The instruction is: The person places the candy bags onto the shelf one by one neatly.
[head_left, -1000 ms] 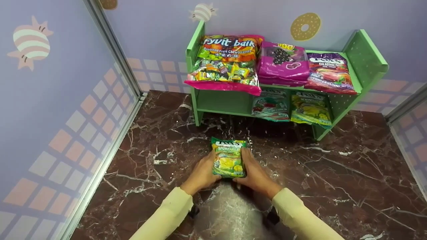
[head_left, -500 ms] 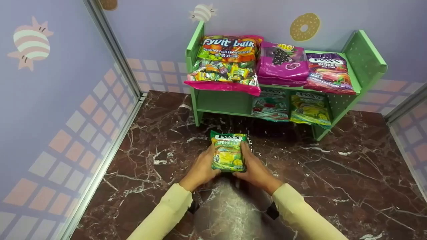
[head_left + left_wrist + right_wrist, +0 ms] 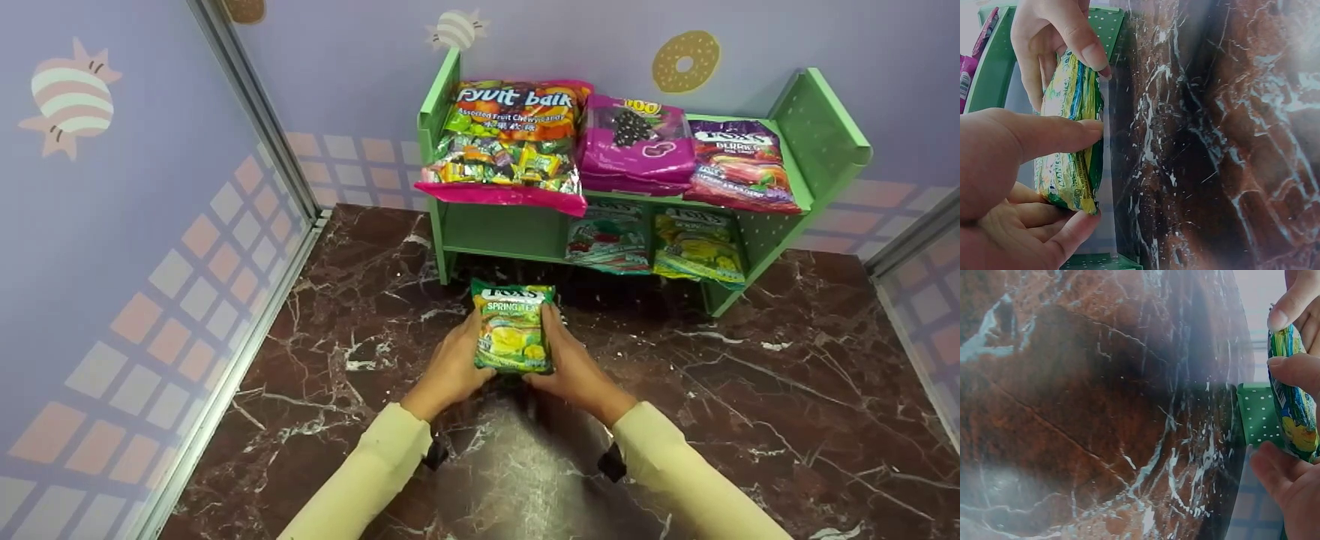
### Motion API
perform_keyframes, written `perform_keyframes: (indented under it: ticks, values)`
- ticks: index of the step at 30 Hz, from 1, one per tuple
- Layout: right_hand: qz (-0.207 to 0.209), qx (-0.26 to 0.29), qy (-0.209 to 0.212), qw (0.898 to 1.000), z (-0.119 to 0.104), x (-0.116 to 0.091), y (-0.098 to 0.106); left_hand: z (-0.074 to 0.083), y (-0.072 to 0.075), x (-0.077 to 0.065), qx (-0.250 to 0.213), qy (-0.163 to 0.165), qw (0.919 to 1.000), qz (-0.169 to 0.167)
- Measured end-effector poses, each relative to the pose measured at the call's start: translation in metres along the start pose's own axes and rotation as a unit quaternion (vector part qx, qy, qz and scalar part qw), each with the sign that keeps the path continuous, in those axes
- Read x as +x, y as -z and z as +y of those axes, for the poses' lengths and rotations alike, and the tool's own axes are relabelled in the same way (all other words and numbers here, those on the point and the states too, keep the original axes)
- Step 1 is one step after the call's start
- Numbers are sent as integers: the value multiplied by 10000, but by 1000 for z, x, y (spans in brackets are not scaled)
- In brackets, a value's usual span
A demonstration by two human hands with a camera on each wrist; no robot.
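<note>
A green and yellow candy bag (image 3: 513, 330) labelled Fox's Spring Tea is held between both hands, in front of the shelf. My left hand (image 3: 448, 370) grips its left side, thumb along the near edge. On the opposite side my right hand (image 3: 581, 375) grips it the same way. In the left wrist view the candy bag (image 3: 1069, 135) is seen edge-on, with the left thumb across it and fingers at its lower end. The right wrist view shows the candy bag (image 3: 1292, 394) at the right border, with a thumb from each hand on its near edge.
A green two-tier shelf (image 3: 499, 229) stands against the back wall. Its top holds a Fyvit Baik bag (image 3: 510, 142), a purple bag (image 3: 637, 154) and a Berries bag (image 3: 741, 165). Below lie a teal bag (image 3: 609, 240) and another yellow-green bag (image 3: 697, 244). The surface is dark marble (image 3: 337, 420).
Both hands have carried the Spring Tea candy bag forward, closer to the shelf. The grip on its two sides stays the same, and the shelf's bags have not moved.
</note>
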State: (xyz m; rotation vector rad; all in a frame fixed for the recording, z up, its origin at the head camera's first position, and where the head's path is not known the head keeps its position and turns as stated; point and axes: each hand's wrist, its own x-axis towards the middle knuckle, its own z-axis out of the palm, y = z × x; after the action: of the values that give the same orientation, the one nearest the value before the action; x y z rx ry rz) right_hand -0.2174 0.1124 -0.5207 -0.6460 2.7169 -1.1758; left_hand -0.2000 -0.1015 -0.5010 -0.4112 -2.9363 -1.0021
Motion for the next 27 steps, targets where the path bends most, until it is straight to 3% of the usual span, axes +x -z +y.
perform_keyframes:
  ticks: [14, 27]
  values:
    - [-138, 0, -168, 9998, -10, 15, 15, 7, 15, 11, 31, 282, 9994, -183]
    - [-219, -58, -241, 9995, -14, 27, 26, 10, 24, 23, 194, 274, 9993, -142]
